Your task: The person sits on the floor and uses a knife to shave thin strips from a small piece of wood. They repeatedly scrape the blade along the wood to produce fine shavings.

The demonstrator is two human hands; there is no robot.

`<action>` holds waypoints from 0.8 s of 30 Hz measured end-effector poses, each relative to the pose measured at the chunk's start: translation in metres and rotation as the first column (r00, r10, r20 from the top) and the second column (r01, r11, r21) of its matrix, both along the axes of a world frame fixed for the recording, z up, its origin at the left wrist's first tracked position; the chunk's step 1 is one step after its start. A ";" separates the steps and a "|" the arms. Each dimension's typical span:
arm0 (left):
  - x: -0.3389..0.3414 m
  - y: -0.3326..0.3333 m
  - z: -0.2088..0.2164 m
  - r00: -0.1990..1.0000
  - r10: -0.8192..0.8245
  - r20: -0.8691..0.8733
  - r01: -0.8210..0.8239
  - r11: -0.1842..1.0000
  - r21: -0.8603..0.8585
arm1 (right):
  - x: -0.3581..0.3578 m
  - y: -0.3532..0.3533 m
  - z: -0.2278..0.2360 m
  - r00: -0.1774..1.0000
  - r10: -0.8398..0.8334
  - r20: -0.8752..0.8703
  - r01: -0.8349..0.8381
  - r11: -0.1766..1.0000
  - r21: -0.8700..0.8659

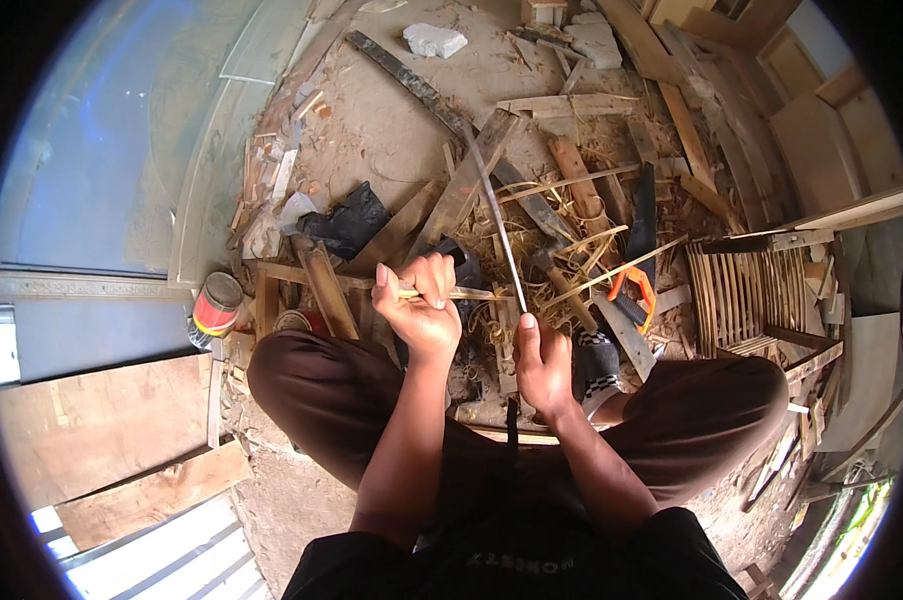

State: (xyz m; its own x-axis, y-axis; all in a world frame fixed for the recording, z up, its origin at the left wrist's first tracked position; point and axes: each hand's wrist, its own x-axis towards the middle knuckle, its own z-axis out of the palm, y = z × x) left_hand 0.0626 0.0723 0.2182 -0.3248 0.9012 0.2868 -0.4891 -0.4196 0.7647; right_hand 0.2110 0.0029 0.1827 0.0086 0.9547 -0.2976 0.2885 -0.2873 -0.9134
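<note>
Straw-coloured strip (483, 295), slender and nearly straight, lies roughly level in front of the seated person's body, above the littered floor (411, 95). Its surface looks pale and smooth (fine grain is too small to make out), and a short end pokes out on the left side of the fist. The left hand (426, 305) is curled tightly around it, thumb raised. The right hand (544, 365) grips the near end of a long, narrow grey metal tool (496, 215), thumb along it, its far end pointing away. Strip and tool meet or nearly meet; which, I cannot tell. Beyond them lie curly yellowish shavings (583, 262) and a saw (642, 215) with an orange-and-black handle.
</note>
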 end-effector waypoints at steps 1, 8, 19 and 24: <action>-0.001 0.003 0.001 1.000 0.008 0.001 -0.008 1.000 0.001 | -0.001 -0.001 -0.001 1.000 -0.018 -0.001 0.018 0.999 0.042; 0.007 0.010 0.002 1.000 -0.013 -0.003 0.012 1.000 -0.010 | -0.003 -0.028 -0.109 0.966 0.105 0.238 -0.050 0.973 -0.225; 0.009 0.009 -0.002 0.998 -0.068 0.018 0.066 0.995 0.069 | -0.008 -0.029 -0.039 0.962 0.137 0.237 -0.105 0.984 -0.144; 0.004 0.002 -0.001 0.996 -0.084 0.041 0.082 0.996 0.041 | 0.001 -0.047 -0.118 0.975 0.079 0.206 -0.018 0.960 -0.279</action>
State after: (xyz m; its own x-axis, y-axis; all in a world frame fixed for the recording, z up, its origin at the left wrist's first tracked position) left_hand 0.0663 0.0746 0.2170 -0.2622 0.9139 0.3098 -0.5550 -0.4055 0.7264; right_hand 0.2119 -0.0443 0.0647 0.0561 0.8372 -0.5440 0.4873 -0.4985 -0.7170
